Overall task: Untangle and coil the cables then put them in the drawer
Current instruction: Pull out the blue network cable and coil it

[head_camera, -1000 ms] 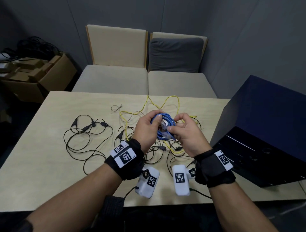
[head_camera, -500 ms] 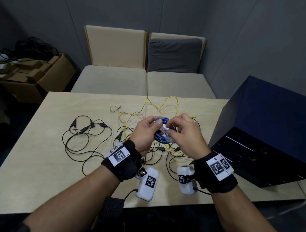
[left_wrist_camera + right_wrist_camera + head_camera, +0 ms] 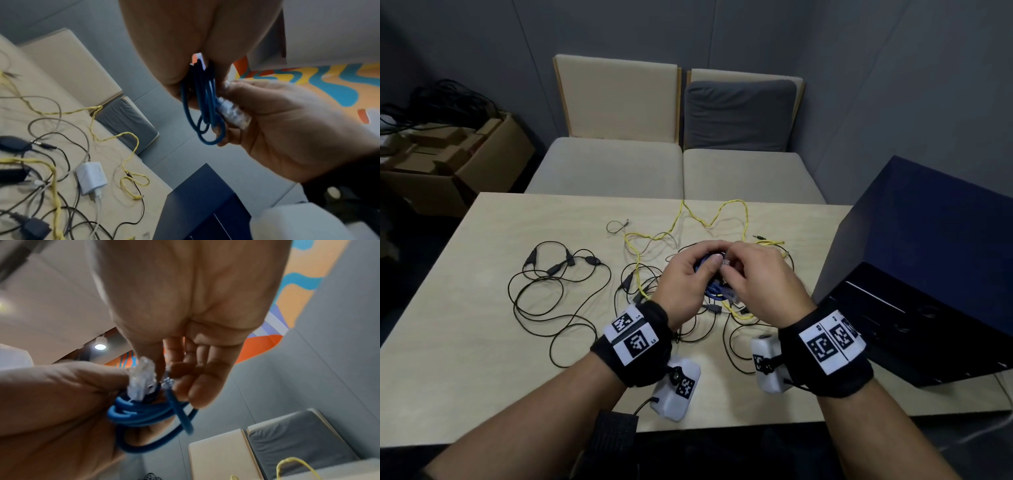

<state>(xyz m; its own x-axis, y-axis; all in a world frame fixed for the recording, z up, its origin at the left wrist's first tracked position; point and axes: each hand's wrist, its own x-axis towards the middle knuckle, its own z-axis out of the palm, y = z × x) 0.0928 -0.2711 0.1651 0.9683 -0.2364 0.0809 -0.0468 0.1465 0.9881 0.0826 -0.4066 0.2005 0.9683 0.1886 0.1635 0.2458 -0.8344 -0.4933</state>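
Blue cable coil (image 3: pixel 714 286), two hands gripping

Grey walls (image 3: pixel 893 85), two beige seats (image 3: pixel 616 99), perhaps a cardboard box (image 3: pixel 482 161).

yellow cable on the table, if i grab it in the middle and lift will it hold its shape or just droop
Probably droop: the yellow cable is thin and lies in loose, kinked waves on the table. It looks light for its length. It crosses the black cables in the tangle, so lifting it may drag them along.
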